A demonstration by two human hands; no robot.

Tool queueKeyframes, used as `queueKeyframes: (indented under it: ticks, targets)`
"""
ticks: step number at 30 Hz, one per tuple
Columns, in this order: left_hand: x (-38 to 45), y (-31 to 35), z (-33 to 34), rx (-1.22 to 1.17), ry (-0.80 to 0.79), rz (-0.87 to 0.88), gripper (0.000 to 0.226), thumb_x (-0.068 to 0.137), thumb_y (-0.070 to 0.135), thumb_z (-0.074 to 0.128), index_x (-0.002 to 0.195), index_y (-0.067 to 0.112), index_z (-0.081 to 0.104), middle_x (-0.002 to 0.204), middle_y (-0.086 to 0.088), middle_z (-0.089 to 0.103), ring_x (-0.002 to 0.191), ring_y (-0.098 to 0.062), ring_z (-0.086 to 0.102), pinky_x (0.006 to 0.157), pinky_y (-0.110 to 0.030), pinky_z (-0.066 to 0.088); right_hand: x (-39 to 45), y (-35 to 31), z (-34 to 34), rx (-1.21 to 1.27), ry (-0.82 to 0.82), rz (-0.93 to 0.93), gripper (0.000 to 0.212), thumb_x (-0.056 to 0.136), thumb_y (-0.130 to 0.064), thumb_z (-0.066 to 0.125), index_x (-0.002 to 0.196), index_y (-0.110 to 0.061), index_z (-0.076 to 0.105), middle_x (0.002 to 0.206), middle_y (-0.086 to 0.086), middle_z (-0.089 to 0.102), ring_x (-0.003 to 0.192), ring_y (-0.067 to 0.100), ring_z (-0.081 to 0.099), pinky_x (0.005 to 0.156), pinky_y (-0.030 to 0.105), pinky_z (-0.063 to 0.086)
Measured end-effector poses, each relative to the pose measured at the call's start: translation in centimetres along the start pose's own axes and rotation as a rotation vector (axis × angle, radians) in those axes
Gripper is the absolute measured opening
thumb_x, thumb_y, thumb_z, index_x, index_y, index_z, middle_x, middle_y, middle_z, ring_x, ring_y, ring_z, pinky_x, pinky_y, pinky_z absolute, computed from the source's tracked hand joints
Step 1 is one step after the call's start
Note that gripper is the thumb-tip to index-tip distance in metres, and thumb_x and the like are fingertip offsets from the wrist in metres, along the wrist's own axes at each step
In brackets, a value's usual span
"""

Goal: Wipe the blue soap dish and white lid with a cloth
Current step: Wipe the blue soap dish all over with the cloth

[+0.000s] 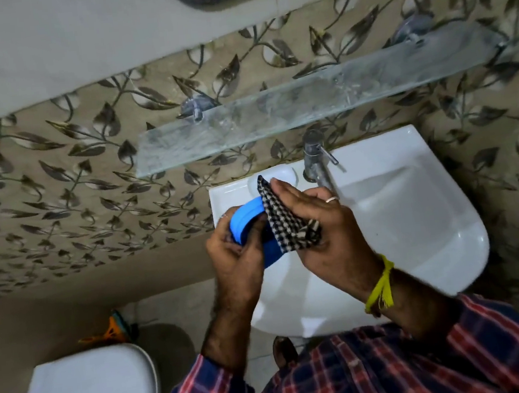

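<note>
Above the white sink, I am watching the left hand gripping the blue soap dish while the right hand is clasping a checked cloth against it, with the white lid lying on the sink's back ledge.

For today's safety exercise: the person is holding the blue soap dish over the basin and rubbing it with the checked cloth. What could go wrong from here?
1. The blue soap dish is held in the air by the left hand alone; it could slip and drop onto the white basin.
2. The right hand works close to the tap and might knock it.
3. The checked cloth has a loose end that might slip from the hand.
</note>
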State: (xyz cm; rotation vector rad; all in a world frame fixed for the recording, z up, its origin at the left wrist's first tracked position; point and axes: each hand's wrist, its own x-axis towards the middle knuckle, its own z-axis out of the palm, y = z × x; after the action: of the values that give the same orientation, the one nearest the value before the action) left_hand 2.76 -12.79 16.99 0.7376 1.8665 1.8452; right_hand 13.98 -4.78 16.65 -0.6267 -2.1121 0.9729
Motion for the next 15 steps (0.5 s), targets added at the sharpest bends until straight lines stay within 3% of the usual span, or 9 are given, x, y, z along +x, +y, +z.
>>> queueKeyframes:
  ticks: [3,5,7,10,12,15]
  targets:
    - [-0.2,0.4,0.1,-0.045,-0.019,0.007,0.029,0.086,-0.006,0.068,0.089,0.023,0.069,0.076,0.015,0.074,0.072,0.0,0.068,0.068,-0.016,0.054,-0.5,-0.2,-0.3,0.021,0.057,-0.018,0.07,0.07,0.007,0.069,0.136,-0.007,0.055,0.135,0.006,0.061,0.102,0.021,0.056,0.096,0.023,0.048]
    - [-0.6,0.4,0.7,-0.069,-0.057,-0.016,0.03,0.087,-0.007,0.068,0.086,0.023,0.07,0.074,0.015,0.072,0.07,-0.001,0.066,0.067,-0.017,0.054,0.0,0.0,-0.5,0.106,0.12,0.106,0.068,0.067,0.011,0.069,0.13,-0.012,0.061,0.114,0.01,0.068,0.098,0.025,0.063,0.091,0.029,0.053]
    - [-0.3,0.2,0.7,-0.029,-0.108,-0.018,0.032,0.086,-0.005,0.071,0.083,0.027,0.072,0.075,0.013,0.071,0.071,-0.004,0.064,0.069,-0.021,0.054,0.8,0.2,-0.6,0.098,0.143,0.121,0.066,0.066,0.015,0.069,0.126,-0.012,0.065,0.106,0.001,0.068,0.095,0.027,0.064,0.09,0.027,0.053]
    - [1.3,0.5,-0.1,0.322,-0.256,0.06,0.026,0.076,0.001,0.071,0.08,0.026,0.071,0.078,0.011,0.072,0.073,-0.01,0.065,0.068,-0.031,0.055,0.7,0.6,-1.0,-0.107,0.117,-0.118,0.046,0.076,0.003,0.074,0.121,-0.006,0.068,0.118,-0.001,0.07,0.094,0.031,0.062,0.087,0.033,0.052]
    - [1.9,1.0,-0.1,0.596,-0.3,0.108,0.02,0.071,0.008,0.067,0.082,0.024,0.07,0.078,0.009,0.072,0.076,-0.014,0.067,0.067,-0.035,0.058,0.8,0.8,-1.0,-0.149,0.113,-0.15,0.041,0.081,-0.007,0.074,0.121,-0.005,0.068,0.123,0.003,0.068,0.094,0.03,0.059,0.086,0.035,0.051]
    - [2.2,1.4,0.3,0.643,-0.279,0.094,0.017,0.072,0.009,0.067,0.078,0.025,0.069,0.07,0.01,0.07,0.069,-0.013,0.065,0.061,-0.034,0.055,0.7,0.5,-0.4,-0.124,0.101,-0.145,0.046,0.08,-0.009,0.068,0.126,-0.006,0.064,0.13,0.003,0.065,0.094,0.029,0.057,0.088,0.034,0.049]
